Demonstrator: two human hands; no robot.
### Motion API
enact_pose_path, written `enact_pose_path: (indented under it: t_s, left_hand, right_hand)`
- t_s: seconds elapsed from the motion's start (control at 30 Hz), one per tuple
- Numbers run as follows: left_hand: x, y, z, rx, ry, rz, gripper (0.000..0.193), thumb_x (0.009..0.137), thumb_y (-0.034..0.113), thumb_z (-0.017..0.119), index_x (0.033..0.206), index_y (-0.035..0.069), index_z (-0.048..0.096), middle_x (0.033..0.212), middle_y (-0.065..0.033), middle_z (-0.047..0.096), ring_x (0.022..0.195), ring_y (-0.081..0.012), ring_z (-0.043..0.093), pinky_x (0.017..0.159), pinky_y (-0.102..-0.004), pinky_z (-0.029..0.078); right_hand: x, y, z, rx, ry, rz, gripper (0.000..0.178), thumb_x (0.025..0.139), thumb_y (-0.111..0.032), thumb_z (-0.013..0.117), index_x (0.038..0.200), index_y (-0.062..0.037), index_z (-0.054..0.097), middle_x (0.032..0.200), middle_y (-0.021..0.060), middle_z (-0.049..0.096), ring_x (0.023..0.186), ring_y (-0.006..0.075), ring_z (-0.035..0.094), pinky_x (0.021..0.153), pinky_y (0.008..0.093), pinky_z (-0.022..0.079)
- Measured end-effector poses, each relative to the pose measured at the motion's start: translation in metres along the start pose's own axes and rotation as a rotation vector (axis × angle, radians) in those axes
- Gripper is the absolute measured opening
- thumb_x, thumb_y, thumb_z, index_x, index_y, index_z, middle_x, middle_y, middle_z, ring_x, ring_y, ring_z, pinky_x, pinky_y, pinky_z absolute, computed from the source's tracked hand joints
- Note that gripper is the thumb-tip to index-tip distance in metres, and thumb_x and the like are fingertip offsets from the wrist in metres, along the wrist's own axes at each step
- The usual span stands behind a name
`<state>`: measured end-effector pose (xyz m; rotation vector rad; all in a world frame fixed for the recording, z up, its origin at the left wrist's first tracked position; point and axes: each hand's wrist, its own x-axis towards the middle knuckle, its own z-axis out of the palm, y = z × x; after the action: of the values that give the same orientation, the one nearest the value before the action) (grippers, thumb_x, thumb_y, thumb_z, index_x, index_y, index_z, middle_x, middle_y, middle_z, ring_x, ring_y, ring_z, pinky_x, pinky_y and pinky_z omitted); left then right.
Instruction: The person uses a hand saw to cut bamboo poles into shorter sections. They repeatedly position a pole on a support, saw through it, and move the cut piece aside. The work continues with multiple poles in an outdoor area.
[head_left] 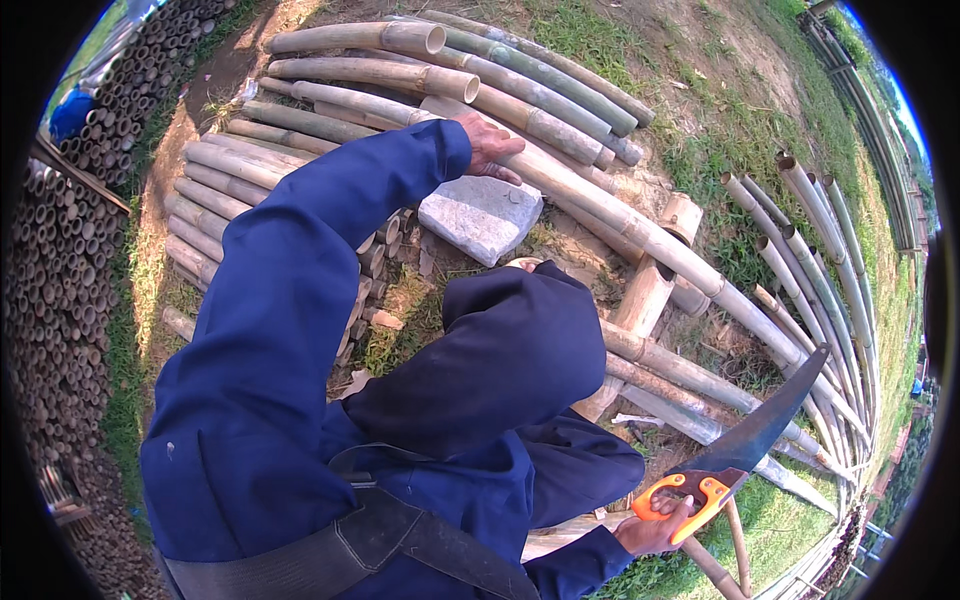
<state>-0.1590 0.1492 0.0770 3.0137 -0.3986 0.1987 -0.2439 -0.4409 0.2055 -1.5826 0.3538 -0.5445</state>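
My left hand [488, 147] is curled over the near side of a long pale bamboo pole [620, 212], its fingers closed on it. The pole slants from upper middle down to the right and crosses a notched, thicker bamboo piece [644, 296]. Out at the lower right, my right hand [655, 526] is closed round the orange handle of a hand saw [752, 432]. The saw's dark blade points up and right, its tip close to the pole's far stretch. Just below my left hand lies a pale grey stone block [480, 218]. My bent knee is under the pole.
Cut bamboo lengths [370, 75] lie in rows at the upper left. More long poles [820, 260] fan out at the right. A tall stack of bamboo pieces [65, 300] fills the far left. Other poles [690, 375] lie low beside my knee, over soil and grass.
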Motion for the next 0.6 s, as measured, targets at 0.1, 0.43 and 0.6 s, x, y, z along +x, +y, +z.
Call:
enact_pose_path:
  t_s: [0.1, 0.43, 0.6]
  left_hand:
    - [0.012, 0.001, 0.005, -0.014, 0.002, -0.026, 0.061, 0.095, 0.069, 0.054, 0.107, 0.010, 0.053, 0.091, -0.0159, 0.068, 0.090, -0.0391, 0.071, 0.071, -0.0516, 0.058]
    - [0.062, 0.021, 0.021, -0.086, -0.066, -0.217, 0.063, 0.097, 0.069, 0.052, 0.124, 0.013, 0.059, 0.108, -0.0140, 0.066, 0.105, -0.0372, 0.067, 0.091, -0.0498, 0.054]
    - [0.074, 0.016, 0.022, -0.250, -0.227, -0.405, 0.065, 0.094, 0.067, 0.059, 0.130, 0.013, 0.059, 0.121, -0.0179, 0.068, 0.115, -0.0401, 0.065, 0.096, -0.0517, 0.052]
  right_hand:
    - [0.000, 0.000, -0.001, 0.020, -0.021, 0.003, 0.030, 0.099, -0.012, 0.064, 0.074, -0.0068, 0.050, 0.062, -0.0011, 0.040, 0.056, 0.0104, 0.041, 0.057, 0.0266, 0.038]
    - [-0.005, -0.013, 0.015, 0.064, -0.149, -0.009, 0.022, 0.100, -0.007, 0.059, 0.079, -0.0047, 0.053, 0.062, -0.0010, 0.043, 0.054, 0.0099, 0.044, 0.056, 0.0257, 0.039]
    - [-0.010, -0.004, 0.033, -0.009, -0.254, -0.022, 0.015, 0.099, -0.003, 0.061, 0.085, -0.0028, 0.056, 0.063, 0.0011, 0.050, 0.051, 0.0102, 0.047, 0.051, 0.0252, 0.041]
